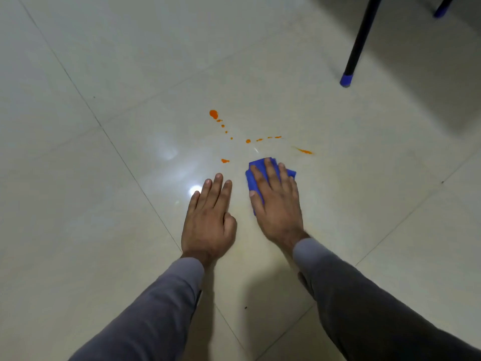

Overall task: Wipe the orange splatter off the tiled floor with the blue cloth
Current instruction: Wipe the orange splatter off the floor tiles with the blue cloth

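Orange splatter marks the cream tiled floor as a large drop, a trail of small dots, a blob and a streak. A folded blue cloth lies on the floor just below the dots. My right hand presses flat on top of it, fingers spread, covering most of it. My left hand rests palm down on the bare tile to the left of the cloth, holding nothing, its fingertips just short of the orange blob.
A black chair leg with a blue foot cap stands at the upper right, with another blue-capped leg farther back. Dark grout lines cross the floor. Grey sleeves cover both my forearms.
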